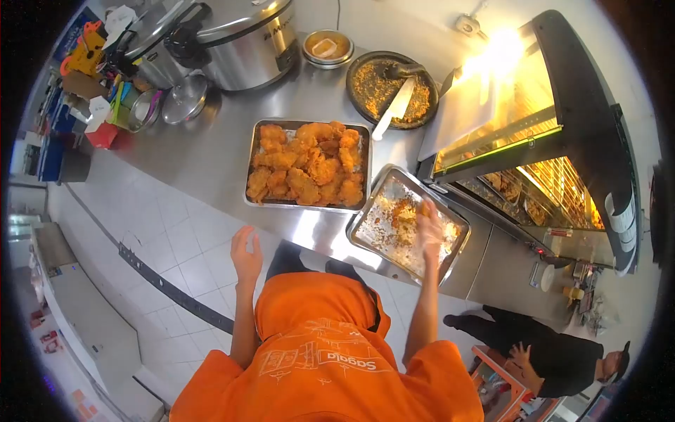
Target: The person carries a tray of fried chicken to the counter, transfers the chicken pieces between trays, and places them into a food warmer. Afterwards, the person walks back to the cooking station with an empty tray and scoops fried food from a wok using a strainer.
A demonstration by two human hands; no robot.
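My right hand (430,228) is over the right part of a metal tray (377,247) strewn with brown crumbs; its fingers are blurred, and whether it holds anything is unclear. Left of that tray, a second metal tray (249,184) is heaped with orange-brown fried pieces (304,178). My left hand (246,254) is in the air just off the counter's front edge, below the full tray, with thumb and fingers apart and nothing in it.
Behind the trays are a dark stone dish (357,105) with a white-handled utensil (395,109), a bowl (328,49) and a large steel cooker (246,53). A lit warming cabinet (520,148) stands right. A person in black (541,344) is at lower right.
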